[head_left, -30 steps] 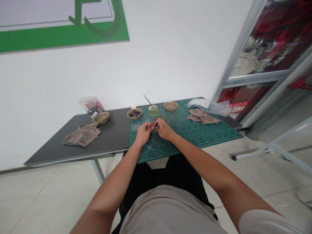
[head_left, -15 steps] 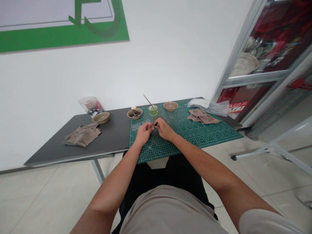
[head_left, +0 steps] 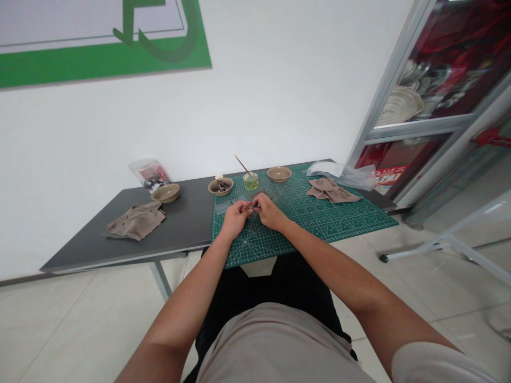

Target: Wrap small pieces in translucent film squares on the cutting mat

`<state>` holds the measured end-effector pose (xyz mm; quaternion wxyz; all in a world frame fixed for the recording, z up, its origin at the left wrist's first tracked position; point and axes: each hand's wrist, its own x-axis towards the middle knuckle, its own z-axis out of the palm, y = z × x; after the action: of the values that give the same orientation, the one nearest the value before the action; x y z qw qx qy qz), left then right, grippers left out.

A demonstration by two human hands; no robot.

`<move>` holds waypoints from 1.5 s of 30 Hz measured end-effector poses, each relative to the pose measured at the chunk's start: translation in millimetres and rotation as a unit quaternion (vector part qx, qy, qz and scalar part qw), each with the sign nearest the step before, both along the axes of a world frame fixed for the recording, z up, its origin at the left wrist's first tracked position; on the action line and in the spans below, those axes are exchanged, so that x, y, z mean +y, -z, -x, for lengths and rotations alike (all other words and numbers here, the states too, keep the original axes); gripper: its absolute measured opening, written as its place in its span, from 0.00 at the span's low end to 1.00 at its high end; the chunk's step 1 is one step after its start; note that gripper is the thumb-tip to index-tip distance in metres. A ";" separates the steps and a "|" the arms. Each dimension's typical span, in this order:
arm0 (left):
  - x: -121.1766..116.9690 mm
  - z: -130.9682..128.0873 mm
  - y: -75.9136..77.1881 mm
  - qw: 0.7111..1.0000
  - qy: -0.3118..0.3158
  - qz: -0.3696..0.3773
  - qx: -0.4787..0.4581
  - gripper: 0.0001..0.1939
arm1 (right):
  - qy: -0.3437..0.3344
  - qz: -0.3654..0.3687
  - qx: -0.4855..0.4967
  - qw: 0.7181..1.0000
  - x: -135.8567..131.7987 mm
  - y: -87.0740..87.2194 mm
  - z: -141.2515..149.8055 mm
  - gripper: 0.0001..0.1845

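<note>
Both hands meet over the green cutting mat (head_left: 319,218) on the grey table (head_left: 131,244). My left hand (head_left: 234,217) and my right hand (head_left: 269,210) pinch, fingertips together, a small dark piece (head_left: 253,205) that is too small to name. Just behind the hands lie small clear pieces (head_left: 223,207) on the mat. Farther back stand a tan bowl of dark bits (head_left: 221,185), a small glass of yellow-green liquid with a stick (head_left: 250,181), and an empty tan bowl (head_left: 279,173).
A beige cloth (head_left: 136,221) and another tan bowl (head_left: 165,192) sit at the table's left, with a clear jar (head_left: 148,173) behind. A second beige cloth (head_left: 331,190) and a plastic bag (head_left: 343,173) lie at the right. A glass cabinet (head_left: 439,90) stands further right.
</note>
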<state>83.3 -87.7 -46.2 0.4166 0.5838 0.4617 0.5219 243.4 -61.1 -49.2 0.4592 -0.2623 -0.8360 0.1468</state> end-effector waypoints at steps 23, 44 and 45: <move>1.1 -2.5 -1.8 0.999 0.009 -0.045 -0.027 0.13 | 0.045 0.022 0.033 0.998 0.3 -1.6 -2.3 0.04; 1.1 0.7 -0.5 0.998 -0.051 -0.002 -0.024 0.16 | 0.045 0.090 0.002 0.995 4.0 -4.9 -3.5 0.03; 1.2 0.9 -0.5 0.998 -0.057 -0.002 -0.016 0.16 | 0.043 0.090 -0.001 0.995 3.7 -5.2 -3.7 0.03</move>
<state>82.4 -86.5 -45.7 0.3927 0.5490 0.4860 0.5552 247.2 -57.4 -44.0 0.4390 -0.3385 -0.8076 0.2010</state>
